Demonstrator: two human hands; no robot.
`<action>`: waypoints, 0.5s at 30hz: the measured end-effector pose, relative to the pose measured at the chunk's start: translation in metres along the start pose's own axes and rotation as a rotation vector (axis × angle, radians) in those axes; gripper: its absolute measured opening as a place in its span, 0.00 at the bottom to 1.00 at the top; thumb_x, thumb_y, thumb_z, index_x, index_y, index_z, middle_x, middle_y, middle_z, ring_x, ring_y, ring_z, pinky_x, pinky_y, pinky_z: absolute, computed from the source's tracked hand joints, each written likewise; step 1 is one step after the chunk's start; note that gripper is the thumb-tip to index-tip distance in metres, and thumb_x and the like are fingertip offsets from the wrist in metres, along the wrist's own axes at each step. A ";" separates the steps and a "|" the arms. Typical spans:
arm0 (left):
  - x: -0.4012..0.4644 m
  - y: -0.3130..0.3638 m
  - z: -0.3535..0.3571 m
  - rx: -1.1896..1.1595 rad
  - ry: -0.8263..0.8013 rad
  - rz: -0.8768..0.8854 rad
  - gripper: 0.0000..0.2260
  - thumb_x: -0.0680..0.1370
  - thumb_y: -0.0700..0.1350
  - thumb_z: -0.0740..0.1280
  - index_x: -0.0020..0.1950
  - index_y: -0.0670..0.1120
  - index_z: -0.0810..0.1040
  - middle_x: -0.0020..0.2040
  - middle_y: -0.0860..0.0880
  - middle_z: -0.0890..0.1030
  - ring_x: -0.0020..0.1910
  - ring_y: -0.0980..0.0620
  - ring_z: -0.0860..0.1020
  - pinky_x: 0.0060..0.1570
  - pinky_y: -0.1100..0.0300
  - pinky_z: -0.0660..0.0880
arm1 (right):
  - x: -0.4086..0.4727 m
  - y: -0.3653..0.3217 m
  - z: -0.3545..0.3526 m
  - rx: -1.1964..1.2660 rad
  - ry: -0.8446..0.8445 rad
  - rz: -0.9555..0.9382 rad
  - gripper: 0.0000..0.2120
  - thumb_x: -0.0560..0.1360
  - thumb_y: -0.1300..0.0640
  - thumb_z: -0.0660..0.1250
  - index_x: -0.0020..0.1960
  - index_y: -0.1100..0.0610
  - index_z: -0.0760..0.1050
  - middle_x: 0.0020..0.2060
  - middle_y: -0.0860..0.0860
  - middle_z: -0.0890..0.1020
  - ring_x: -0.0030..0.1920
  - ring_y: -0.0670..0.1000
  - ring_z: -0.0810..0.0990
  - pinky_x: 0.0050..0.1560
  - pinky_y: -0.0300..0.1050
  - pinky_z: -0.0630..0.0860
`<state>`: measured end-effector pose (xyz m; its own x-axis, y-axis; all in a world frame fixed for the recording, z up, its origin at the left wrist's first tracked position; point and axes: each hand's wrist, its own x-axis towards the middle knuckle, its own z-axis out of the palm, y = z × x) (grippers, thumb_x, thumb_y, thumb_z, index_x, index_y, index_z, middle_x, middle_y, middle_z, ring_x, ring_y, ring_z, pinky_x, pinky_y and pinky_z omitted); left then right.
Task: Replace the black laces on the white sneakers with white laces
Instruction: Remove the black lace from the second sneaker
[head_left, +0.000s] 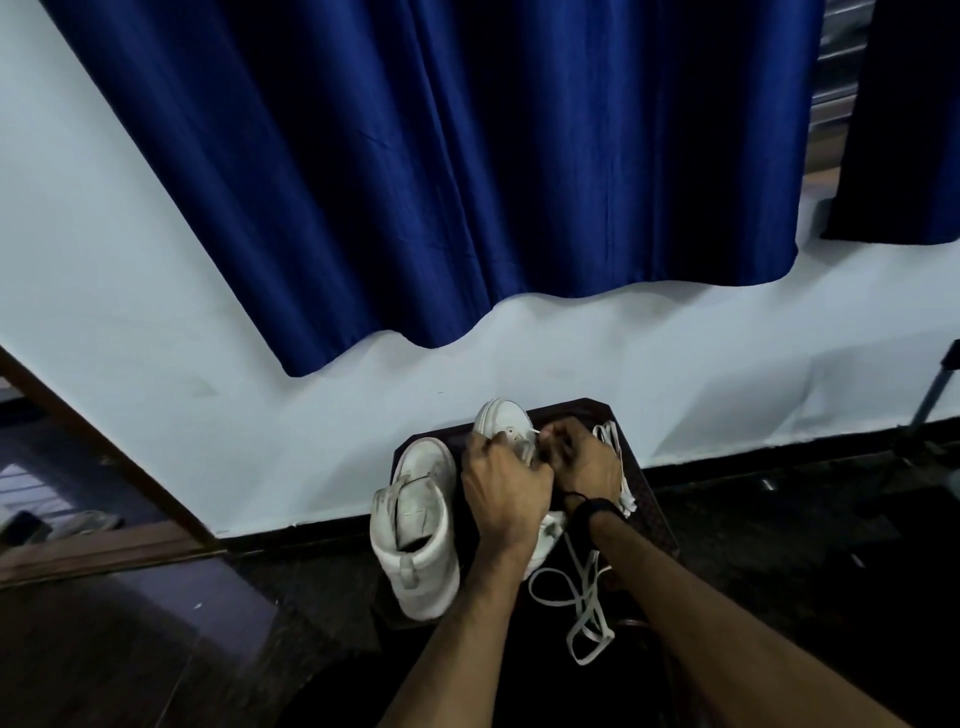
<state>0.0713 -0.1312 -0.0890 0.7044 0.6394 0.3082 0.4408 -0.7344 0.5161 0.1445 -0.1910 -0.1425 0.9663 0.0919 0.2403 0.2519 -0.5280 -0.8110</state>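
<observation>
Two white high-top sneakers stand on a small dark table (657, 512). The left sneaker (415, 525) has no lace and its tongue is open. My left hand (501, 488) grips the right sneaker (501, 418) over its eyelets. My right hand (582, 457) pinches a white lace (576, 597) at the sneaker's front eyelets. The lace's loose length loops down in front of the table. A second bundle of white lace (615, 441) lies on the table to the right of my right hand. No black lace shows.
The table stands against a white wall (156, 312) under a blue curtain (441, 156). A dark tiled floor (779, 545) surrounds it. A wooden door frame (93, 441) is at the left, a tripod leg (930, 400) at the far right.
</observation>
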 end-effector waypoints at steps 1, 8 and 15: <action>0.001 -0.001 0.001 0.013 -0.007 0.002 0.16 0.69 0.45 0.66 0.53 0.40 0.81 0.54 0.41 0.76 0.51 0.39 0.78 0.50 0.50 0.75 | 0.000 -0.001 0.001 -0.008 -0.002 0.006 0.05 0.76 0.48 0.64 0.49 0.48 0.77 0.41 0.52 0.83 0.45 0.57 0.81 0.38 0.46 0.70; 0.016 -0.019 -0.006 -0.124 -0.084 -0.057 0.15 0.77 0.41 0.63 0.61 0.47 0.81 0.60 0.46 0.77 0.59 0.43 0.76 0.59 0.53 0.68 | 0.008 -0.017 0.004 -0.104 -0.066 0.077 0.06 0.74 0.50 0.63 0.49 0.47 0.78 0.44 0.53 0.84 0.49 0.58 0.81 0.42 0.45 0.72; 0.031 -0.053 0.000 -0.459 -0.107 -0.297 0.11 0.77 0.42 0.64 0.55 0.49 0.83 0.55 0.47 0.83 0.57 0.45 0.79 0.61 0.49 0.74 | 0.013 -0.045 0.012 -0.118 -0.088 0.169 0.08 0.75 0.49 0.62 0.49 0.47 0.79 0.46 0.53 0.84 0.48 0.57 0.82 0.40 0.42 0.71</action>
<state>0.0691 -0.0723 -0.1068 0.6496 0.7599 0.0259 0.3583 -0.3360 0.8710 0.1467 -0.1562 -0.1090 0.9965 0.0642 0.0542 0.0828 -0.6371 -0.7663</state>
